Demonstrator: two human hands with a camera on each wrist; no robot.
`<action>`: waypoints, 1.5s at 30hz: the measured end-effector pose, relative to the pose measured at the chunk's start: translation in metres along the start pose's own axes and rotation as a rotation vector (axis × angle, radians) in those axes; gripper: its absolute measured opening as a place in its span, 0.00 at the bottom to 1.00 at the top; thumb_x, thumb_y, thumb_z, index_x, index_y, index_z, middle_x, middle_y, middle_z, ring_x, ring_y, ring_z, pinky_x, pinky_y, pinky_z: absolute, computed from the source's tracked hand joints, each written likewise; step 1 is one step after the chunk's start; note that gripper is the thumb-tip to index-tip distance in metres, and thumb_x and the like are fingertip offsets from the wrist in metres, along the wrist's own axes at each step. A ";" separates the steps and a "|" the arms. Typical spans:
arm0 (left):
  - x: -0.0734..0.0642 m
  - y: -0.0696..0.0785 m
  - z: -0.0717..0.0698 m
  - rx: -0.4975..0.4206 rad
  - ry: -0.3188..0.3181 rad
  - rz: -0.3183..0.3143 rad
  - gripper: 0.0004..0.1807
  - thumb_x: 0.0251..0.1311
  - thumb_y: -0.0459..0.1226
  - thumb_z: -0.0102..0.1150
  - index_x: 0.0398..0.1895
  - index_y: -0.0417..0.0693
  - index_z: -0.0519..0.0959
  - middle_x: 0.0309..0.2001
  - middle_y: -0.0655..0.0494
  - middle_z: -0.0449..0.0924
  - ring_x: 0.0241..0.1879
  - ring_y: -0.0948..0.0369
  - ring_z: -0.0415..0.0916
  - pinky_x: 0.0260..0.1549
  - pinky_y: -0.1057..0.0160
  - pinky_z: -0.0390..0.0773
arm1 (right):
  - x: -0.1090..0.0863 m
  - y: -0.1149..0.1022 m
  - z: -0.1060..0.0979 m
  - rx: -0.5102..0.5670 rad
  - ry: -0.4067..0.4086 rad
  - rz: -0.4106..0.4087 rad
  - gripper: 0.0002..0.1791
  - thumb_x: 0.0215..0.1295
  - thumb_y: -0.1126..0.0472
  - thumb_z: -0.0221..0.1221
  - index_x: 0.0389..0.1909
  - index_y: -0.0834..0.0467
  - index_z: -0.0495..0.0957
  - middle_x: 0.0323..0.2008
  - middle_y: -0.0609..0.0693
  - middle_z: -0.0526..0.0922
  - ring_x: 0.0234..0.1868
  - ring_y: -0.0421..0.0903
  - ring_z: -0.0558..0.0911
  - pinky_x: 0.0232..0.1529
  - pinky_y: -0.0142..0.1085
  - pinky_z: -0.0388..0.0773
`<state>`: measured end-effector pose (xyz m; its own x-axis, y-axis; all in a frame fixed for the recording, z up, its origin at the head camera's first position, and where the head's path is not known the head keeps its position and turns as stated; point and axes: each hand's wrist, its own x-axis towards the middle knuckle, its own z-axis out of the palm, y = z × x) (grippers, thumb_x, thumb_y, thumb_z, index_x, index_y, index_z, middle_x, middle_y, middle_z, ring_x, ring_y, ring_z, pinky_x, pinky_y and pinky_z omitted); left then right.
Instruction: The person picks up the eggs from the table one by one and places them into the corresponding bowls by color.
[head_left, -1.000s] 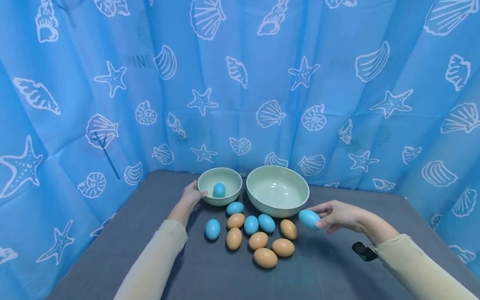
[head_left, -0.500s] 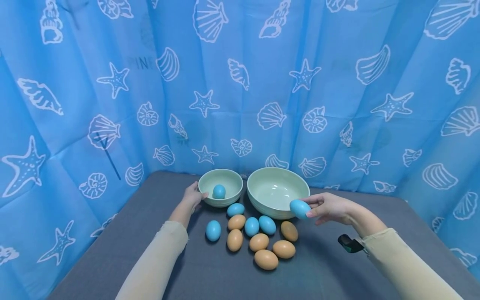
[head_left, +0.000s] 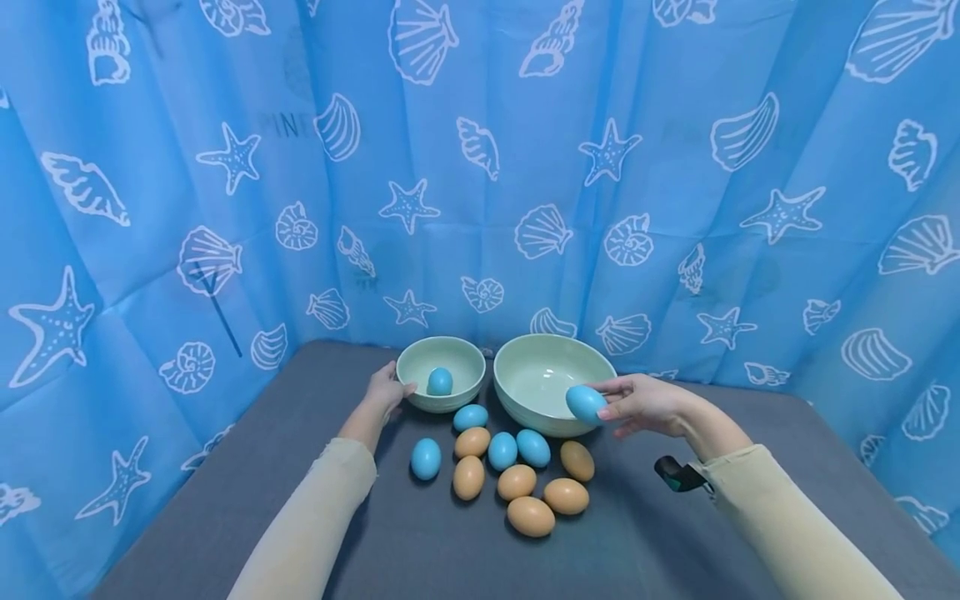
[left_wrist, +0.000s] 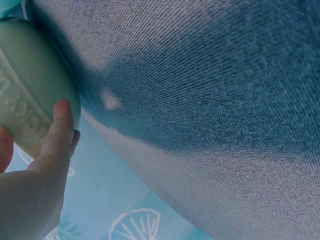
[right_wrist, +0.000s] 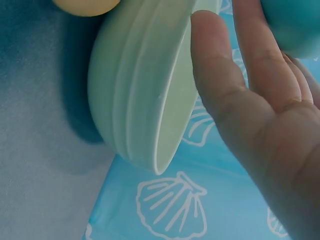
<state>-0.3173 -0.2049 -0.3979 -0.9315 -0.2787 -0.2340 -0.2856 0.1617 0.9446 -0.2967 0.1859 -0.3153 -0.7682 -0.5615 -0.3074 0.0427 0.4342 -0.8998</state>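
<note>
A blue curtain [head_left: 480, 187] printed with white shells and starfish hangs behind a desk [head_left: 247, 508] covered in grey cloth. Pale sleeves reach in from the near edge. Of two pale green bowls by the far edge, the larger bowl [head_left: 536, 375] stands around the middle and the smaller bowl [head_left: 422, 362] sits beside it, towards the far left corner. The hands are well apart. The left hand [head_left: 384, 390] holds the smaller bowl by its left side, thumb to the front; the right hand [head_left: 651, 404] pinches a blue egg [head_left: 585, 404] between thumb and fingers at the larger bowl's near right rim, with a black device [head_left: 675, 473] at that wrist. From the right wrist, the egg appears clear of the bowl wall. Another blue egg [head_left: 440, 382] lies inside the smaller bowl. Between the bowls and the near edge, six brown eggs [head_left: 530, 517] and four more blue eggs [head_left: 426, 459] are scattered on the cloth, most of them clustered.

The pinched egg looks light, stiff and smooth, likely to slip or roll if squeezed off centre; whether its shell is breakable cannot be told, so gentle handling seems wise. The best hold is probably around its widest part, thumb opposite the fingertips.
</note>
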 end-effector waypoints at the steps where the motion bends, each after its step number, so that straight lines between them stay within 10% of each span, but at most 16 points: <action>1: 0.000 0.000 -0.001 -0.003 0.003 0.000 0.39 0.68 0.28 0.53 0.77 0.41 0.46 0.76 0.42 0.44 0.72 0.43 0.47 0.59 0.41 0.68 | 0.002 -0.001 0.001 0.004 -0.001 0.001 0.39 0.66 0.61 0.61 0.72 0.70 0.55 0.67 0.68 0.65 0.61 0.56 0.72 0.55 0.56 0.73; 28: -0.005 0.001 0.001 -0.019 0.010 0.010 0.39 0.68 0.28 0.53 0.77 0.41 0.47 0.76 0.42 0.45 0.72 0.42 0.46 0.59 0.40 0.68 | 0.063 -0.026 0.020 0.095 -0.096 -0.054 0.40 0.68 0.64 0.58 0.73 0.69 0.48 0.66 0.70 0.64 0.60 0.61 0.75 0.60 0.57 0.69; 45: -0.002 -0.003 0.001 -0.024 0.019 0.066 0.42 0.66 0.26 0.54 0.78 0.42 0.44 0.76 0.42 0.43 0.74 0.44 0.41 0.66 0.42 0.57 | 0.112 -0.055 0.067 0.168 -0.046 -0.069 0.34 0.70 0.67 0.55 0.74 0.64 0.53 0.68 0.68 0.61 0.63 0.63 0.71 0.60 0.54 0.70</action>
<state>-0.3153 -0.2039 -0.4004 -0.9435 -0.2865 -0.1665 -0.2178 0.1577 0.9632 -0.3424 0.0521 -0.3209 -0.7432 -0.6193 -0.2531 0.0993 0.2720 -0.9572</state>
